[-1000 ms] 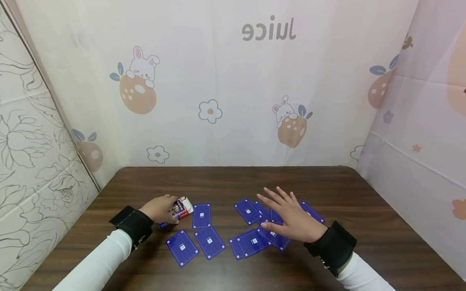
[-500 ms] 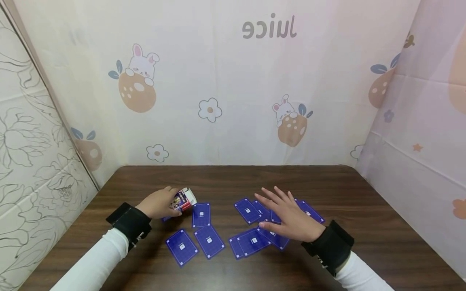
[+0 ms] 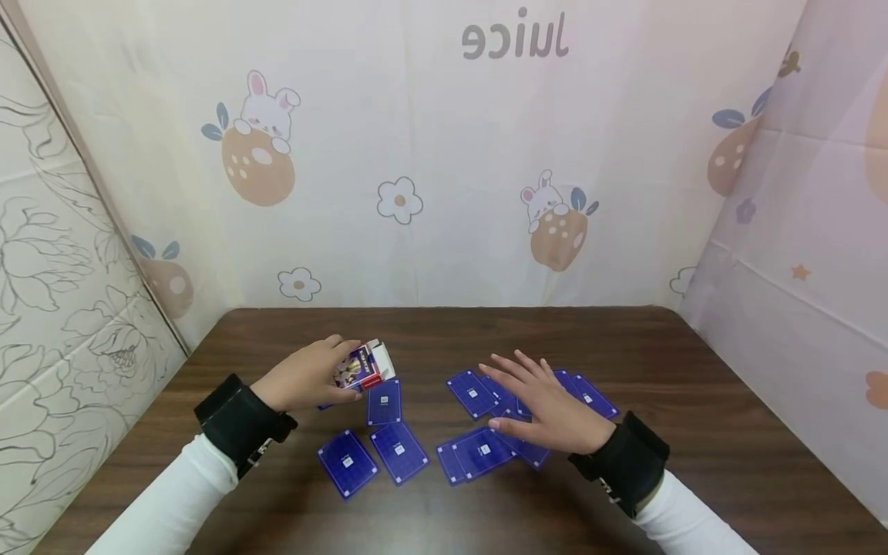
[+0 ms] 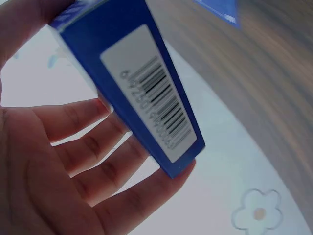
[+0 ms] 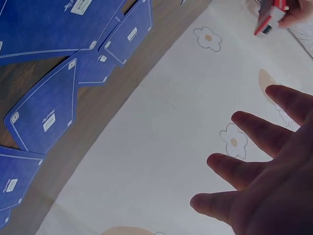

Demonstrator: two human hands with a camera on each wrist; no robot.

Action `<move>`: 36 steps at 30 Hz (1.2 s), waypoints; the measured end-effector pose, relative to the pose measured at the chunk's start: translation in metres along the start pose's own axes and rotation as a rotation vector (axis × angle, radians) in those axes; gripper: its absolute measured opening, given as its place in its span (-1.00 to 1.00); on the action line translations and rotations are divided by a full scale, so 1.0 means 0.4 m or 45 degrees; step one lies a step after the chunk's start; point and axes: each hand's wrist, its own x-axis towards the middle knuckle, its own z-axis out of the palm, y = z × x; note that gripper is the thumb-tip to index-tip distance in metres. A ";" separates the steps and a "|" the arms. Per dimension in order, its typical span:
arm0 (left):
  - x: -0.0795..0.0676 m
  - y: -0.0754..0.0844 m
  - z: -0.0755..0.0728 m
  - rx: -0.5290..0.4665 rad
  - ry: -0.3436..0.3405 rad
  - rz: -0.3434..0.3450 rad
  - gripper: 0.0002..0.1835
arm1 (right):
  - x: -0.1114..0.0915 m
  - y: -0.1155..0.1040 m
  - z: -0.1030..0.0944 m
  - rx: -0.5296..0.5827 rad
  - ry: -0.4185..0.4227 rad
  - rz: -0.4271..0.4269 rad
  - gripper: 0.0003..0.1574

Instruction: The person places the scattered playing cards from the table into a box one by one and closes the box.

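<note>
A small card box (image 3: pixel 361 368), blue with red and a printed picture, is gripped by my left hand (image 3: pixel 308 375) between thumb and fingers. Its white flap end points right, and in the left wrist view its blue side (image 4: pixel 168 147) carries a barcode. My right hand (image 3: pixel 551 405) hovers palm down with fingers spread, over a cluster of overlapping blue cards (image 3: pixel 479 453); it holds nothing and hides part of them. Three more blue cards (image 3: pixel 399 452) lie face down, nearer the left hand. Large in the right wrist view, a blue card (image 5: pixel 46 110) shows beside the spread fingers.
The cards lie on a dark brown wooden table (image 3: pixel 430 516). A pale printed curtain (image 3: pixel 416 254) hangs behind its far edge, with more printed cloth at the left and right sides.
My left hand has moved up and to the right, lifting the card box with it. My right hand has shifted slightly left, fingers still spread. The cards lie as before.
</note>
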 end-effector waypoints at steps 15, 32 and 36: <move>-0.014 0.127 -0.030 -0.016 0.004 0.198 -0.14 | 0.005 -0.040 -0.012 0.047 -0.033 -0.056 -0.12; -0.022 0.128 -0.014 -0.020 -0.009 0.204 -0.15 | -0.015 0.070 -0.044 0.110 -0.128 0.137 -0.20; -0.022 0.126 -0.009 -0.023 -0.019 0.198 -0.15 | -0.031 0.118 -0.051 0.094 -0.154 0.241 -0.17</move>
